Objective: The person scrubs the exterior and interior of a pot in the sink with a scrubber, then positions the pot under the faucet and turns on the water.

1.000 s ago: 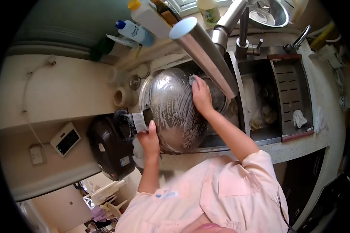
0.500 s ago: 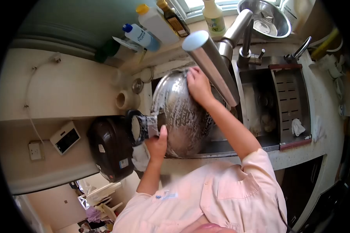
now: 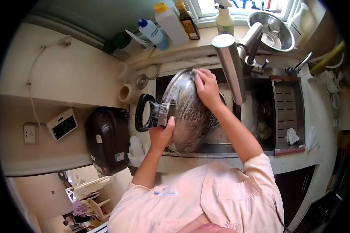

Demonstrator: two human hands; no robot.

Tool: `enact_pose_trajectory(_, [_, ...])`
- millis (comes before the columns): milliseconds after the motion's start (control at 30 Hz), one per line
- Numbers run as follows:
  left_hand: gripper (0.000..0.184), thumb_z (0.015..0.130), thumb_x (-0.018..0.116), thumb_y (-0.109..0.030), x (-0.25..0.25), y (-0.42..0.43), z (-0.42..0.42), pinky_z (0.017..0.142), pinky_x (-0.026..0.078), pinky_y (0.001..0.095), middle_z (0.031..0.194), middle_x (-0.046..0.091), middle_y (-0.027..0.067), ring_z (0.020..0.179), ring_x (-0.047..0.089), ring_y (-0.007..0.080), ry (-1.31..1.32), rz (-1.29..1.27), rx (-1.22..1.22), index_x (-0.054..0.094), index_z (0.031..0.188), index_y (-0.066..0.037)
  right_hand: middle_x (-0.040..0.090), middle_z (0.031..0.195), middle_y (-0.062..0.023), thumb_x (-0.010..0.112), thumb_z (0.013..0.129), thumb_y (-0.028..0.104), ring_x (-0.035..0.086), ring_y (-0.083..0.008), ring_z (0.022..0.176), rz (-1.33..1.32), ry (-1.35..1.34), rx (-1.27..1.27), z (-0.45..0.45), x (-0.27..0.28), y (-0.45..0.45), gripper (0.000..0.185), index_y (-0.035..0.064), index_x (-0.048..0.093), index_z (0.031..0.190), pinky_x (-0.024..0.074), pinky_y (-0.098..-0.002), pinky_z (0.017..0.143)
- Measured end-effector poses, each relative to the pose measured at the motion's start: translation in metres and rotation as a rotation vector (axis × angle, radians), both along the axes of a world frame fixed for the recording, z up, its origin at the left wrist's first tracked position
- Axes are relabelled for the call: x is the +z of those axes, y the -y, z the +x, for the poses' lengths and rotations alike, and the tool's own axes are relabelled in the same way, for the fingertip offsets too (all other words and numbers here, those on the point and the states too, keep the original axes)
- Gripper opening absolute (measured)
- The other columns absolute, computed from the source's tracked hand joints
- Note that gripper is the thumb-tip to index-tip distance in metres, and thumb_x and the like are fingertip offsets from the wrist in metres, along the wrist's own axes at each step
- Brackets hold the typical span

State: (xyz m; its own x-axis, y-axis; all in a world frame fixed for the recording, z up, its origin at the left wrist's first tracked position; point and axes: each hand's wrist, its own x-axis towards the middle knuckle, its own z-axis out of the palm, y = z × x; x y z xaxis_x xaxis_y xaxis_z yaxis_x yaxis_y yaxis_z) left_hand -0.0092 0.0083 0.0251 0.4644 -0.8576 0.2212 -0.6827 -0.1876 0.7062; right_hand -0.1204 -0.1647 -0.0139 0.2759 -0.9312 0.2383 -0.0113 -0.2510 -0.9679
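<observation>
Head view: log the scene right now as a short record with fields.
Pan: tilted in the sink, suds on its outer surface
Black handle: points left, suds near its base
Left-hand grip: holds the pan at the handle's base
Right-hand grip: holds a small grey scrubber against the pan near its rim
Faucet: no running water visible

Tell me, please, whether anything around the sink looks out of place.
A crumpled white scrap lies on the slotted tray, perhaps stray litter. The soapy pan is tilted, but the left hand holds it, so that looks deliberate.
</observation>
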Motion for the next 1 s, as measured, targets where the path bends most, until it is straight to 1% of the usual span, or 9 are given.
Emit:
enact_pose_trajectory(100, [0.023, 0.078, 0.063, -0.012, -0.011, 0.010, 0.000, 0.069, 0.045, 0.0330, 0.086, 0.063, 0.0115, 0.079, 0.060, 0.0229, 0.189, -0.189, -0.035, 0.059, 0.096, 0.003, 0.055, 0.109, -0.0153, 0.058, 0.077, 0.008, 0.049, -0.0328, 0.105, -0.482, -0.066, 0.056, -0.010, 0.005, -0.042, 0.027, 0.0027, 0.062, 0.103, 0.0385, -0.0386, 0.092])
enact_pose_trajectory(200, [0.026, 0.077, 0.064, -0.011, 0.003, 0.003, -0.001, 0.074, 0.046, 0.0322, 0.091, 0.063, 0.0118, 0.084, 0.060, 0.0222, 0.020, 0.310, 0.023, 0.059, 0.099, 0.002, 0.054, 0.107, -0.0159, 0.059, 0.074, 0.003, 0.049, -0.0323, 0.103, -0.313, -0.039, -0.031, -0.012, -0.013, -0.029, 0.031, 0.0029, 0.061, 0.105, 0.0386, -0.0405, 0.090])
enact_pose_trajectory(233, [0.025, 0.077, 0.063, -0.011, 0.001, 0.002, 0.006, 0.074, 0.046, 0.0320, 0.091, 0.063, 0.0121, 0.085, 0.061, 0.0225, 0.260, 0.534, -0.075, 0.059, 0.098, 0.001, 0.054, 0.108, -0.0159, 0.060, 0.074, 0.002, 0.049, -0.0322, 0.103, -0.309, -0.100, -0.067, -0.014, -0.015, -0.027, 0.031, 0.0032, 0.061, 0.105, 0.0384, -0.0405, 0.090])
enact_pose_trajectory(333, [0.021, 0.077, 0.062, -0.019, -0.009, 0.010, -0.005, 0.078, 0.046, 0.0349, 0.088, 0.065, 0.0107, 0.083, 0.060, 0.0272, -0.050, -0.160, 0.015, 0.064, 0.090, -0.003, 0.054, 0.109, -0.0128, 0.064, 0.070, 0.006, 0.046, -0.0299, 0.107, -0.530, -0.063, 0.018, -0.021, -0.006, -0.064, 0.032, 0.0088, 0.065, 0.102, 0.0338, -0.0414, 0.093])
enact_pose_trajectory(533, [0.023, 0.075, 0.063, -0.017, -0.007, -0.001, -0.002, 0.077, 0.046, 0.0343, 0.089, 0.065, 0.0100, 0.083, 0.060, 0.0270, 0.058, -0.091, -0.063, 0.063, 0.094, -0.003, 0.053, 0.103, -0.0113, 0.065, 0.070, 0.006, 0.045, -0.0284, 0.097, -0.272, -0.189, -0.212, -0.017, 0.005, -0.043, 0.024, 0.0105, 0.069, 0.093, 0.0328, -0.0384, 0.089])
enact_pose_trajectory(667, [0.023, 0.071, 0.066, -0.016, -0.009, 0.005, -0.010, 0.073, 0.047, 0.0338, 0.084, 0.064, 0.0089, 0.080, 0.061, 0.0243, 0.071, -0.159, -0.068, 0.063, 0.090, -0.004, 0.055, 0.090, -0.0094, 0.065, 0.070, 0.003, 0.048, -0.0249, 0.087, -0.506, -0.087, 0.013, -0.025, 0.015, -0.061, 0.025, 0.0107, 0.069, 0.093, 0.0357, -0.0354, 0.081])
enact_pose_trajectory(733, [0.023, 0.070, 0.066, -0.015, -0.013, 0.000, -0.006, 0.072, 0.047, 0.0337, 0.082, 0.063, 0.0088, 0.078, 0.061, 0.0239, 0.184, -0.092, -0.090, 0.062, 0.090, -0.005, 0.056, 0.090, -0.0083, 0.064, 0.072, 0.002, 0.048, -0.0236, 0.086, -0.149, -0.036, -0.141, -0.019, 0.003, -0.032, 0.024, 0.0093, 0.069, 0.094, 0.0371, -0.0317, 0.080])
enact_pose_trajectory(833, [0.021, 0.070, 0.066, -0.016, -0.003, 0.010, -0.013, 0.069, 0.048, 0.0320, 0.079, 0.063, 0.0078, 0.073, 0.060, 0.0236, 0.072, -0.254, -0.066, 0.062, 0.088, -0.005, 0.057, 0.087, -0.0079, 0.065, 0.071, 0.002, 0.048, -0.0227, 0.088, -0.499, -0.152, -0.062, -0.027, 0.015, -0.063, 0.022, 0.0094, 0.070, 0.091, 0.0380, -0.0292, 0.077])
enact_pose_trajectory(1000, [0.024, 0.070, 0.066, -0.017, -0.002, -0.001, -0.002, 0.070, 0.048, 0.0328, 0.082, 0.063, 0.0087, 0.074, 0.060, 0.0241, 0.038, -0.137, -0.111, 0.062, 0.091, -0.005, 0.061, 0.090, -0.0080, 0.065, 0.073, 0.007, 0.050, -0.0240, 0.086, -0.146, -0.070, -0.208, -0.008, 0.003, -0.015, 0.017, 0.0069, 0.069, 0.089, 0.0378, -0.0348, 0.077])
